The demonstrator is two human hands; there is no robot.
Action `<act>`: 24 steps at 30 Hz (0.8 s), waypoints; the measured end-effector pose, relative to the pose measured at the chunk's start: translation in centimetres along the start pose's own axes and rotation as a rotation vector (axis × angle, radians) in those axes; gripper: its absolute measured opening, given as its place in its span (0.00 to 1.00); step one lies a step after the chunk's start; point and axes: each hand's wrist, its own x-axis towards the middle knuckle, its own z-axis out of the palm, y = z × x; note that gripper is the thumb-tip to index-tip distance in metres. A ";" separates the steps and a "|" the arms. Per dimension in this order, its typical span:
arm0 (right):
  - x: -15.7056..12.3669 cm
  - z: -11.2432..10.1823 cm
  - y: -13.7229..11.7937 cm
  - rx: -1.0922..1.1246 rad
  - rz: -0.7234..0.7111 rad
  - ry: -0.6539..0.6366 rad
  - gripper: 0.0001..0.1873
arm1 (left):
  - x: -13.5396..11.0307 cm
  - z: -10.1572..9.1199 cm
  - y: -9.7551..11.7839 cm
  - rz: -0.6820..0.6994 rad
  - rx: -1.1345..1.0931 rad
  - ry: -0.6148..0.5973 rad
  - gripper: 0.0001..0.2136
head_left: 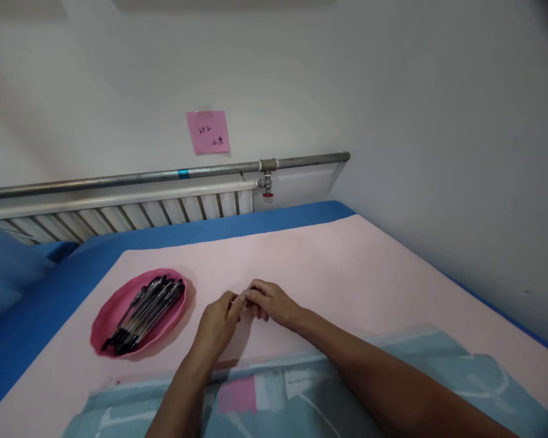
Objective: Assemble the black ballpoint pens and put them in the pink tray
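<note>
My left hand and my right hand meet fingertip to fingertip over the pink sheet, both with fingers curled together. Whether they pinch anything between them is hidden. To the left of my left hand lies a pink oval dish with several black pens in it, lying side by side.
The pink sheet lies on a blue surface. A light blue patterned cloth covers the near edge under my forearms. A radiator and metal pipe run along the wall, with a pink note above. A wall stands to the right.
</note>
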 end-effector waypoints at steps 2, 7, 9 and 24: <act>0.0 0.0 0.0 0.004 -0.001 -0.004 0.11 | 0.0 0.0 0.0 -0.004 0.019 -0.002 0.18; 0.0 0.0 -0.1 -0.007 0.009 -0.006 0.09 | 0.1 0.2 -0.3 0.014 0.071 0.012 0.18; -0.1 0.0 -0.2 -0.025 0.002 -0.001 0.10 | 0.1 0.3 -0.4 0.019 0.073 0.015 0.18; -0.2 0.2 -0.4 -0.071 -0.011 0.030 0.09 | 0.1 0.4 -0.3 0.010 0.071 -0.014 0.20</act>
